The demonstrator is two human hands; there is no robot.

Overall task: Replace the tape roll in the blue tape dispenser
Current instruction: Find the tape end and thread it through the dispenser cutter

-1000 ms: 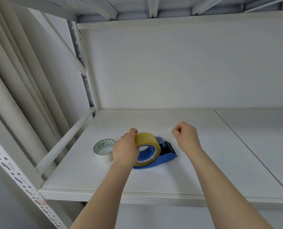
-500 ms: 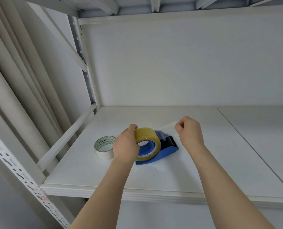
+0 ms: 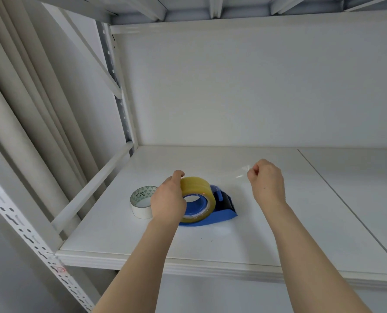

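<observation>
A blue tape dispenser lies on the white shelf, with a yellowish clear tape roll seated on its blue hub. My left hand grips the left side of that roll. My right hand is closed in a pinch on the free end of the clear tape strip, which stretches from the roll up to the right above the dispenser's black cutter end. A nearly used white roll lies flat just left of my left hand.
The shelf's back wall rises behind. A slanted side rail and a perforated upright bound the left side. A seam splits the shelf board at the right. The upper shelf's underside hangs overhead.
My right hand has moved up and to the right, drawing the clear tape strip longer from the roll. My left hand has stayed on the roll.
</observation>
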